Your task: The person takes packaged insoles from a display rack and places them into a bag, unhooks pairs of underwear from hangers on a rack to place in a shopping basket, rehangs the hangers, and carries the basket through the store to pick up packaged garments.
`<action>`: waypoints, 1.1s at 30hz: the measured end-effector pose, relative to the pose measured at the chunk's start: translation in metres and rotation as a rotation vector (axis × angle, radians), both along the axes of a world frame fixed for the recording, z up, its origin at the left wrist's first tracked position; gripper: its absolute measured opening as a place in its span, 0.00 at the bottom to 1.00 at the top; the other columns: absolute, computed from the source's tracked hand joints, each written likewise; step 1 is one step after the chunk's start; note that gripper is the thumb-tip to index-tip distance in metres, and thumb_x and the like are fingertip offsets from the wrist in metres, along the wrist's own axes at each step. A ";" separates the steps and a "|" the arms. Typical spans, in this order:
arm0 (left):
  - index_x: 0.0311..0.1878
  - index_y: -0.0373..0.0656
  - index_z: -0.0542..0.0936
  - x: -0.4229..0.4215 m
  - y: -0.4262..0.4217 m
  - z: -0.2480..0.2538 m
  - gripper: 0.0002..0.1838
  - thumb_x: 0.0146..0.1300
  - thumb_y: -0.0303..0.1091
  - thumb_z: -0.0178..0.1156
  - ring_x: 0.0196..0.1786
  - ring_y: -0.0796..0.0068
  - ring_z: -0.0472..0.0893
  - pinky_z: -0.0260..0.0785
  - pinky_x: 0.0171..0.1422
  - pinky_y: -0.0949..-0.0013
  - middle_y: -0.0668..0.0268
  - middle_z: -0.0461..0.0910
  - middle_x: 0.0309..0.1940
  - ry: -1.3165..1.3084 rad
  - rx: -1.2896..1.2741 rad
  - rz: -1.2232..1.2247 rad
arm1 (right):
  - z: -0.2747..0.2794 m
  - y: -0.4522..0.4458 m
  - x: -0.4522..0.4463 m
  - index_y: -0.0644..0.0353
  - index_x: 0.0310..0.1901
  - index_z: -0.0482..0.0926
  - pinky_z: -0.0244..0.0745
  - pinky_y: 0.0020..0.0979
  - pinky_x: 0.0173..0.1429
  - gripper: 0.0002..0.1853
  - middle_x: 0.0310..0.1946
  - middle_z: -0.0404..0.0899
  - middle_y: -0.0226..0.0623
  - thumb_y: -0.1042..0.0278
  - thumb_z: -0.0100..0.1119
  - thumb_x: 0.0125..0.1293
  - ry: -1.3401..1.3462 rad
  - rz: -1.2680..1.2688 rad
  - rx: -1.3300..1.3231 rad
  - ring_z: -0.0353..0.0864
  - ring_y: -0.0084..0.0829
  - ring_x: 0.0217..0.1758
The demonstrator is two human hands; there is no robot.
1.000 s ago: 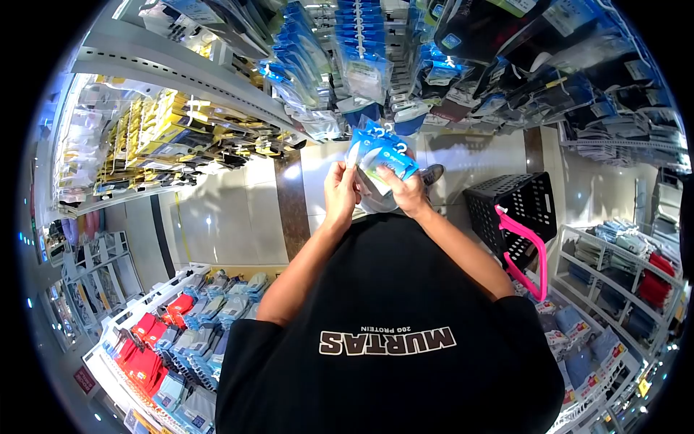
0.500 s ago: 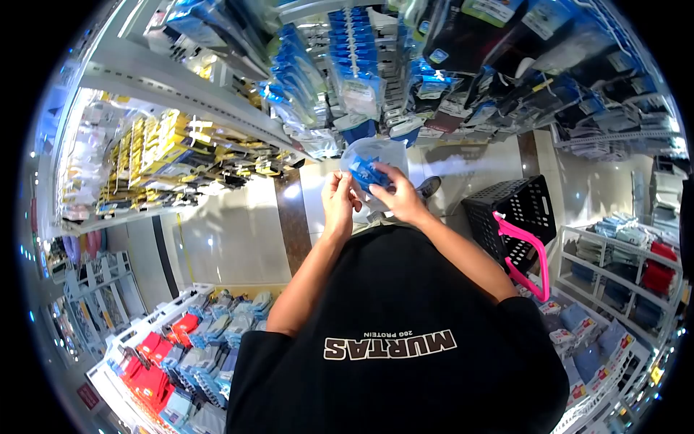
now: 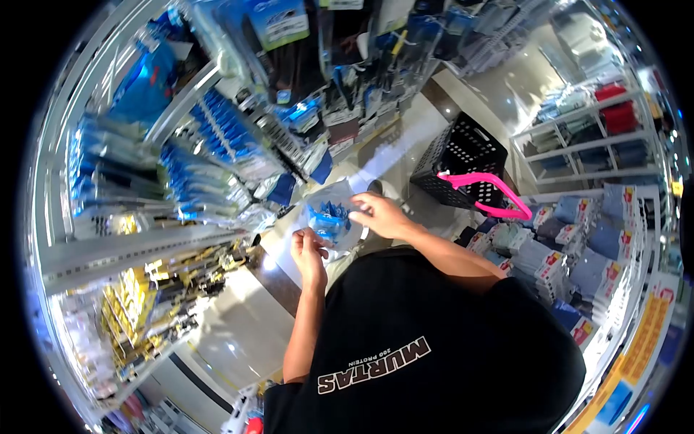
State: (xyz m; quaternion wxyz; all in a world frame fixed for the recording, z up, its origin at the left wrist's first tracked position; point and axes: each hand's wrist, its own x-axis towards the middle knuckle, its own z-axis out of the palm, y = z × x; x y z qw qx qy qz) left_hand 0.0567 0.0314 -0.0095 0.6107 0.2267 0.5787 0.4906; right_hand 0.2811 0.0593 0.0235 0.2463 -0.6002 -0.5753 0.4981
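A clear plastic bag (image 3: 343, 199) hangs in front of my body, with blue packets (image 3: 330, 223) showing through it. My left hand (image 3: 309, 249) has its fingers pinched on the bag's left edge. At the right side of the bag is my right hand (image 3: 377, 215), fingers apart and bent near the packets; nothing is seen gripped in it.
A black basket (image 3: 463, 155) with a pink handle (image 3: 491, 189) stands on the floor to the right. Blue packets (image 3: 225, 126) hang on racks ahead and left. Yellow packets (image 3: 129, 304) fill the lower left. Folded goods (image 3: 538, 260) lie on a right-hand display.
The view has turned right. The blue packets, earlier between both hands, are now in the clear bag, and my right hand has let go of them.
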 end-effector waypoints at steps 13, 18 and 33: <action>0.40 0.47 0.75 0.106 0.059 0.019 0.06 0.76 0.34 0.57 0.23 0.85 0.68 0.63 0.23 0.75 0.74 0.71 0.26 -0.044 0.018 -0.398 | 0.014 -0.066 0.293 0.64 0.48 0.84 0.77 0.28 0.46 0.12 0.34 0.86 0.35 0.65 0.66 0.70 -0.310 -1.021 0.471 0.83 0.24 0.38; 0.40 0.47 0.75 0.181 0.092 0.042 0.06 0.76 0.35 0.58 0.22 0.85 0.70 0.64 0.22 0.76 0.73 0.73 0.25 0.008 0.022 -0.494 | 0.001 -0.103 0.334 0.64 0.48 0.84 0.77 0.34 0.46 0.15 0.35 0.86 0.43 0.60 0.66 0.70 -0.628 -1.030 0.230 0.84 0.32 0.37; 0.40 0.46 0.73 0.480 0.164 0.088 0.06 0.75 0.34 0.57 0.24 0.80 0.74 0.64 0.24 0.73 0.70 0.74 0.28 -0.006 0.076 -0.940 | -0.037 -0.094 0.335 0.53 0.30 0.83 0.68 0.43 0.55 0.08 0.27 0.79 0.32 0.61 0.68 0.64 -0.980 -1.149 0.392 0.79 0.39 0.36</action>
